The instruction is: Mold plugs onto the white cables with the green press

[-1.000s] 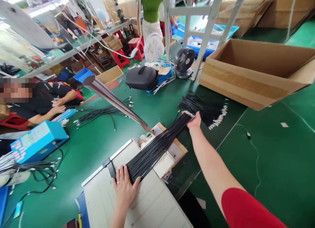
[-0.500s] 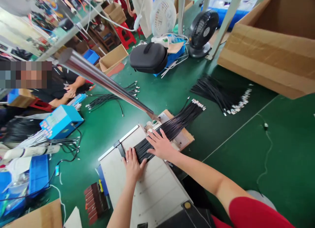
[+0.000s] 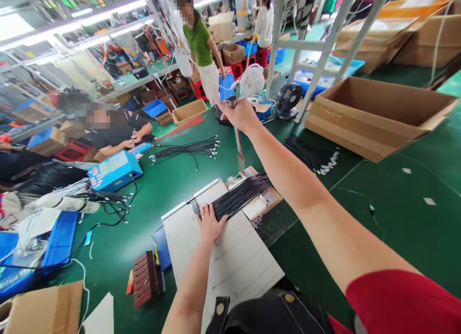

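Observation:
A bundle of black cables point(image 3: 239, 194) lies across a white paper-cutter board point(image 3: 234, 257) and over its far end. My left hand point(image 3: 211, 223) lies on the board with fingers spread, touching the near ends of the cables. My right hand point(image 3: 242, 115) is closed around the top of the cutter's metal lever point(image 3: 238, 142), which stands raised above the bundle. My right forearm hides the far ends of the cables. A black stop point(image 3: 195, 206) sits on the board's edge beside my left hand.
More black cables lie in a fanned pile point(image 3: 309, 154) at right and a loose bunch point(image 3: 187, 149) at the back. A blue box-shaped device point(image 3: 115, 170) stands left. A large carton point(image 3: 363, 122) and a black fan point(image 3: 289, 101) stand behind. A seated co-worker point(image 3: 115, 132) is across the table.
My right hand has left the cable bundle and taken hold of the lever's top. My left hand stays at the cable ends. The view has tilted up.

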A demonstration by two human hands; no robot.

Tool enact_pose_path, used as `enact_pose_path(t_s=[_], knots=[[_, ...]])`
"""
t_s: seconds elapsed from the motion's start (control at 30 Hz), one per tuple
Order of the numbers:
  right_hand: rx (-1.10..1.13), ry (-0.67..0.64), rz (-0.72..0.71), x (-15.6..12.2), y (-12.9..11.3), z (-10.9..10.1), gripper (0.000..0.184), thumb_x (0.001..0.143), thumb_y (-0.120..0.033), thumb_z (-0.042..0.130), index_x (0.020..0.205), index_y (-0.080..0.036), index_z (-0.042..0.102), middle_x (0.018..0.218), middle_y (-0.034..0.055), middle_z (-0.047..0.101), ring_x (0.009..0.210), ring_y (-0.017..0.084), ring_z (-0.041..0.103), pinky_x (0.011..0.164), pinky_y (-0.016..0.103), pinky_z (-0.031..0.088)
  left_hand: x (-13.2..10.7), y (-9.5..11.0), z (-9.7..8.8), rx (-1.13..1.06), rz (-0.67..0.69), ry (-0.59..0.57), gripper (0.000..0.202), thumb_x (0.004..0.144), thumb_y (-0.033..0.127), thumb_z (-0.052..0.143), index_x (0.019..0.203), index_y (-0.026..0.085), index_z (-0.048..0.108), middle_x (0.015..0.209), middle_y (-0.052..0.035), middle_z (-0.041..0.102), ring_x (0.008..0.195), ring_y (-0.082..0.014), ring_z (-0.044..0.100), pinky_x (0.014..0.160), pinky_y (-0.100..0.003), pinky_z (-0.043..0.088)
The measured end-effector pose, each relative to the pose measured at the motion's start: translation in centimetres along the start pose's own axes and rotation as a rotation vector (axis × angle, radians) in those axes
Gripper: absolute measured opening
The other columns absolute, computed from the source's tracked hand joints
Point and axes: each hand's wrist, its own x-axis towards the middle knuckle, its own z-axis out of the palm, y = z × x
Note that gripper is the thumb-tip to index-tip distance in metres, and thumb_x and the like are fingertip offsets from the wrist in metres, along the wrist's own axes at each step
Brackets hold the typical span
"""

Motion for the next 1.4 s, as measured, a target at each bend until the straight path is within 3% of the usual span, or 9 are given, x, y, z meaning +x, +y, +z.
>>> enact_pose_path(t_s=[0.1,0.23,0.33,0.43,0.6,0.8,1.0,1.17,1.4], knots=[[-0.024,0.043,0.067,-2.7,-0.8,-1.4,0.048,0.099,-0.044,0.047,0.094,0.000,0.067,0.089,0.0091,0.066,0.114,0.027,0.063,0.107,0.050,0.040,-0.1,0.3,-0.8,-0.034,0.002,0.003,0.085,0.094,0.062,0.041,0.155,0.004,0.033,0.162,-0.0241,0.028,0.150,-0.0404,0.023,0.117,-0.065,0.020],[0.093,0.346,0.230,-24.5,1.9,-4.8,0.039,0.086,-0.052,0.062,0.101,-0.018,0.071,0.108,0.0079,0.071,0.121,0.026,0.060,0.111,0.047,0.043,-0.2,0.6,-1.4,-0.089,-0.006,-0.001,0.088,0.093,0.064,0.040,0.155,0.003,0.030,0.162,-0.0247,0.026,0.151,-0.0404,0.019,0.118,-0.065,0.017],[0.422,0.616,0.709,-42.2,4.2,-4.3,0.042,0.075,-0.059,0.073,0.092,-0.021,0.071,0.101,0.0090,0.074,0.104,0.026,0.070,0.094,0.045,0.058,-0.2,0.7,-1.7,-0.127,-0.012,-0.037,0.089,0.092,0.065,0.039,0.156,0.004,0.029,0.163,-0.0240,0.024,0.152,-0.0406,0.016,0.119,-0.064,0.015],[0.666,0.708,0.932,-49.8,5.8,-2.4,0.051,0.067,-0.063,0.077,0.094,-0.020,0.069,0.087,0.0083,0.075,0.084,0.026,0.075,0.079,0.046,0.062,0.0,0.7,-1.8,-0.144,-0.014,-0.057,0.091,0.092,0.067,0.038,0.157,0.005,0.027,0.164,-0.0231,0.021,0.153,-0.0400,0.015,0.120,-0.063,0.013],[0.575,0.685,0.735,-39.1,3.1,-3.3,0.052,0.073,-0.058,0.078,0.102,-0.015,0.072,0.091,0.0073,0.076,0.079,0.021,0.073,0.089,0.044,0.060,0.4,-0.1,-2.1,-0.161,-0.013,-0.088,0.089,0.092,0.069,0.036,0.156,0.006,0.029,0.164,-0.0234,0.022,0.152,-0.0402,0.018,0.118,-0.066,0.015],[0.175,-0.160,0.337,-20.2,4.8,-6.1,0.062,0.096,-0.055,0.054,0.150,-0.025,0.044,0.138,0.0106,0.062,0.118,0.021,0.064,0.100,0.044,0.053,2.1,3.3,-4.1,-0.171,-0.039,-0.050,0.093,0.088,0.074,0.040,0.155,0.010,0.033,0.165,-0.0233,0.020,0.152,-0.0474,0.010,0.115,-0.071,0.014],[-0.406,-0.494,0.445,-25.1,17.8,-4.9,0.113,0.057,-0.057,0.087,0.150,-0.012,0.040,0.160,0.0306,0.024,0.149,0.049,0.019,0.114,0.075,0.002,6.4,13.1,-4.3,-0.190,0.157,-0.255,0.121,0.071,0.064,0.073,0.161,0.013,0.012,0.166,-0.0245,0.010,0.152,-0.0460,0.006,0.116,-0.071,0.006],[-0.461,-0.924,0.154,-23.8,29.6,0.4,0.126,0.043,-0.046,0.091,0.154,-0.019,0.036,0.164,0.0256,0.019,0.152,0.044,0.014,0.120,0.065,0.005,8.0,15.6,-3.8,-0.223,0.007,-0.340,0.113,0.053,0.051,0.090,0.150,0.022,0.040,0.148,-0.0174,0.047,0.136,-0.0396,0.043,0.116,-0.056,0.026],[-0.244,-0.972,-0.099,-25.7,31.9,0.3,0.043,0.075,-0.007,0.055,0.113,-0.020,0.069,0.144,0.0162,0.056,0.143,0.032,0.043,0.120,0.055,0.028,4.4,16.5,-4.9,-0.322,-0.048,-0.411,0.030,0.073,0.030,0.078,0.101,0.020,0.071,0.119,-0.0111,0.065,0.119,-0.0327,0.056,0.107,-0.047,0.036]])
